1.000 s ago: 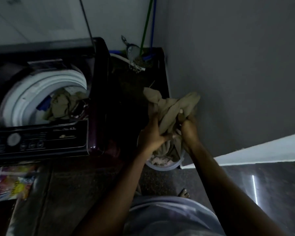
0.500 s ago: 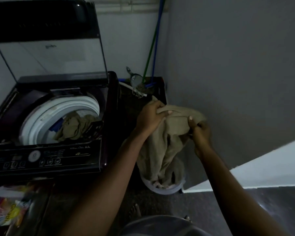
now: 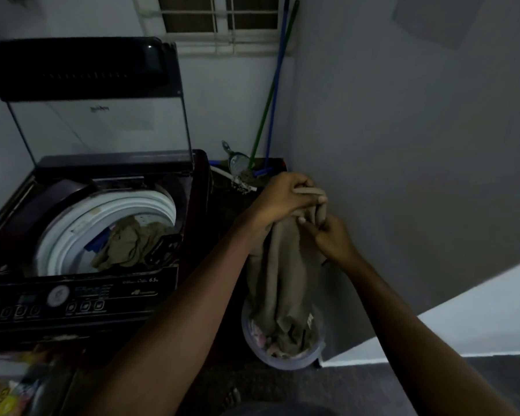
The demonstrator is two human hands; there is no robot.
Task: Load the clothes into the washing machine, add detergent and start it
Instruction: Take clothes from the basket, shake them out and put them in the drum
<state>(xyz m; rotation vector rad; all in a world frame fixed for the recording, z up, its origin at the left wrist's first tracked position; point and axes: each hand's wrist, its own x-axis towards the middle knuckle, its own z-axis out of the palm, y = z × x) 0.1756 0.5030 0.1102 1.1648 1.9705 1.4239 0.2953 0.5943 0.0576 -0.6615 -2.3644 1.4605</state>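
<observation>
To the right of the dark top-loading washing machine (image 3: 81,295), the left hand (image 3: 285,199) is gripping the top edge of a long beige cloth garment (image 3: 282,265). The right hand (image 3: 332,238) is pinching the fabric just below it. The garment is hanging down, its lower end lying in a round pale plastic basket (image 3: 297,360) on the floor right of the machine. The machine's glass lid (image 3: 81,67) is standing open, and crumpled olive and blue clothes (image 3: 126,244) are lying in its white drum. Green and blue broom handles (image 3: 270,94) are leaning in the corner behind the machine's right side.

floor (image 3: 282,388): dark | on it: round tub (image 3: 285,364) of clothes (image 3: 272,345)
</observation>
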